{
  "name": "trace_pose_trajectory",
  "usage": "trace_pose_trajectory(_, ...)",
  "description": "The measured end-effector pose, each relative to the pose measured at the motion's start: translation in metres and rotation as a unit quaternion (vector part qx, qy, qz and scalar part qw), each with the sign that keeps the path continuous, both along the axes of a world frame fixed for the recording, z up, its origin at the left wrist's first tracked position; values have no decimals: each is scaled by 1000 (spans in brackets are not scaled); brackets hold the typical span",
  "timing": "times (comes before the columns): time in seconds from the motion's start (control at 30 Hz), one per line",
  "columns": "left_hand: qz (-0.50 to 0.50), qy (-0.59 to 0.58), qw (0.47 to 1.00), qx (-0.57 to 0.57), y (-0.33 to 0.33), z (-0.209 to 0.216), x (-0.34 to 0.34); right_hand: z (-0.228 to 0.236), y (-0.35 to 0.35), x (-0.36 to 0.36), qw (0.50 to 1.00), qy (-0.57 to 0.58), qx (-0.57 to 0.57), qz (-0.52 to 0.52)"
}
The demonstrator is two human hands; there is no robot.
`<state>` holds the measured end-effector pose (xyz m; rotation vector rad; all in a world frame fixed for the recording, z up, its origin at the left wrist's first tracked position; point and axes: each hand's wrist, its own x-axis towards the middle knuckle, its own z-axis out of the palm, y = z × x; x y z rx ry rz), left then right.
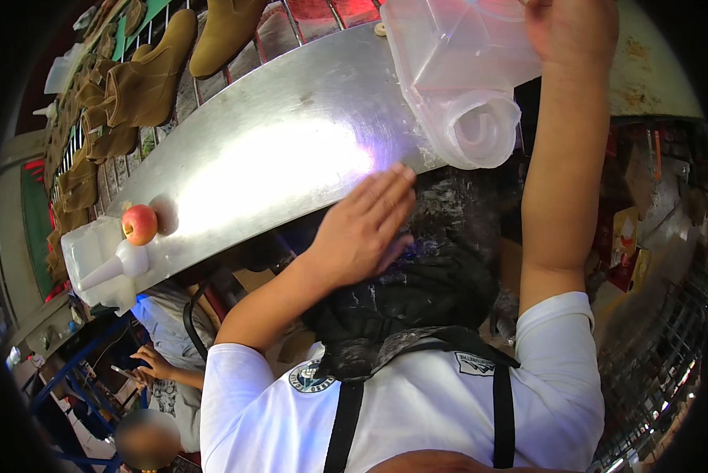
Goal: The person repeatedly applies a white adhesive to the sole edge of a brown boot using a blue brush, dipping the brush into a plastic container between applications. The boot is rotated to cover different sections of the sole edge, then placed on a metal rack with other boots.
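Note:
My left hand (pixel 367 223) is held over the near edge of a shiny metal tabletop (pixel 247 110). Its fingers are stretched out and nothing is in them. At the upper edge of the picture, my right hand (pixel 572 31) is beside a translucent plastic box (pixel 468 47) at the table's right end. The picture's edge cuts off part of that hand, so whether its fingers hold anything is hidden. A round translucent tub (pixel 480 130) stands against the box, with a pale curved shape inside.
At the table's left end are a red apple (pixel 139 225), a white nozzle bottle (pixel 125 263) and a clear container (pixel 85 246). Tan boots (pixel 160 67) line a slatted conveyor beyond. Another person (pixel 164 370) sits at lower left holding a phone. A wire basket (pixel 669 402) stands lower right.

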<state>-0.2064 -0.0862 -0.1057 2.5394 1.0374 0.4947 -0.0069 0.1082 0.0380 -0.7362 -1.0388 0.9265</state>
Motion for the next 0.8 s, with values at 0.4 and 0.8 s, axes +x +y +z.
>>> trace_pose_trajectory(0.4, -220, -251, 927, -174, -9, -23, 5, -20, 19, 17, 996, 38, -76, -3)
trace_pose_trajectory(0.8, 514, -449, 720, 122, 126, 65, -220, 5, 3, 9, 997, -18, -79, 6)
